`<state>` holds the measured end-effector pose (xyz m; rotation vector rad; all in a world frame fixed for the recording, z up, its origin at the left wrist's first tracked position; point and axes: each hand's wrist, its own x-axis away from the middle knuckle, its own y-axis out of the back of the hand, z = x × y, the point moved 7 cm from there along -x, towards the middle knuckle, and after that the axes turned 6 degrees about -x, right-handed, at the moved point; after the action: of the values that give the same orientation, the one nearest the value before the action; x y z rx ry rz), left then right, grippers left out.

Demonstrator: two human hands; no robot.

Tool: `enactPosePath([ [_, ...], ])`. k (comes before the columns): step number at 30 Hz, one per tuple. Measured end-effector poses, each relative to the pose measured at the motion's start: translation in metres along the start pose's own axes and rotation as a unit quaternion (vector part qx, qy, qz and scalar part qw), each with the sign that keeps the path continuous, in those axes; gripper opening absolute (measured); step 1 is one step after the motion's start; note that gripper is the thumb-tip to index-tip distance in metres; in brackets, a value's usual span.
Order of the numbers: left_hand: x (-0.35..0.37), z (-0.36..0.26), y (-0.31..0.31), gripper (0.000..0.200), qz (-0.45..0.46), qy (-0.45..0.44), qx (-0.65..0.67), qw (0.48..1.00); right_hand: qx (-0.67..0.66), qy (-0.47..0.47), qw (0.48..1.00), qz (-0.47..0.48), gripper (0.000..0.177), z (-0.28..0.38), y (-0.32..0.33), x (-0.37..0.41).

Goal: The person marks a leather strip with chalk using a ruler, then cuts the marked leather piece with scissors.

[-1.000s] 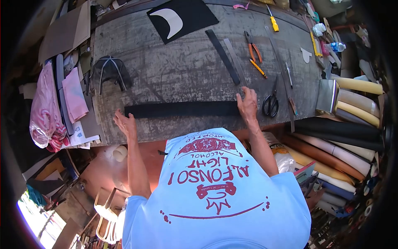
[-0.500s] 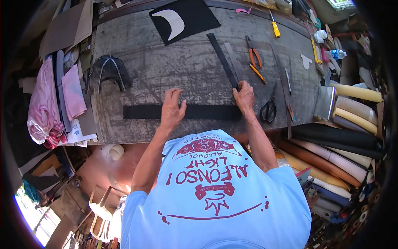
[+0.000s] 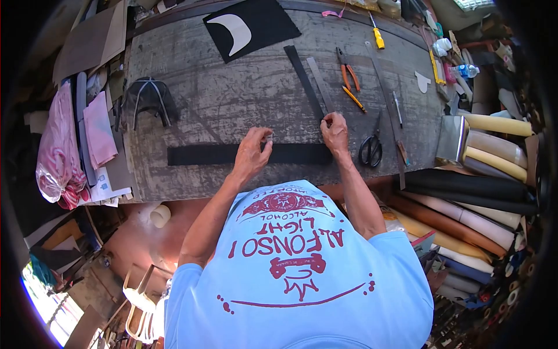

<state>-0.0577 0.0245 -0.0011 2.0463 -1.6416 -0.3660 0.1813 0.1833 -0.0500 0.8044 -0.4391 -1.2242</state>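
Note:
My right hand (image 3: 335,136) is closed in a pinch at the near end of a narrow black strip (image 3: 303,78), which slants away across the worktable. A thin metal ruler (image 3: 319,81) lies beside that strip, its near end reaching my right fingers. My left hand (image 3: 254,154) is over a wider black strip (image 3: 200,155) lying flat along the table's near side. Its fingers are curled, with a gap between thumb and forefinger and nothing visible in them. Right of my right hand lie black-handled scissors (image 3: 370,152), an orange pencil (image 3: 354,99) and orange-handled pliers (image 3: 349,72).
A black sheet with a pale crescent piece (image 3: 239,36) lies at the back. A dark curved piece (image 3: 150,102) with light trim sits at left. A yellow screwdriver (image 3: 378,38), a long ruler (image 3: 383,87) and a pen (image 3: 397,109) are on the right. Material rolls (image 3: 465,186) are stacked beyond.
My left hand has moved right along the wide strip, and its fingers have curled more. My right hand stays at the narrow strip's end. The whole view has shifted slightly.

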Motion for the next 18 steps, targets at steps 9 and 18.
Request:
enactPosePath([
  [9,-0.016,-0.015,-0.026,0.024,0.056,0.168,0.31,0.934,-0.162,0.06,0.977,0.128,0.014,0.117,0.024,-0.005],
  [18,-0.059,0.002,-0.039,0.021,0.062,0.189,0.534,0.821,-0.193,0.089,0.964,0.157,0.017,0.141,0.024,0.005],
])
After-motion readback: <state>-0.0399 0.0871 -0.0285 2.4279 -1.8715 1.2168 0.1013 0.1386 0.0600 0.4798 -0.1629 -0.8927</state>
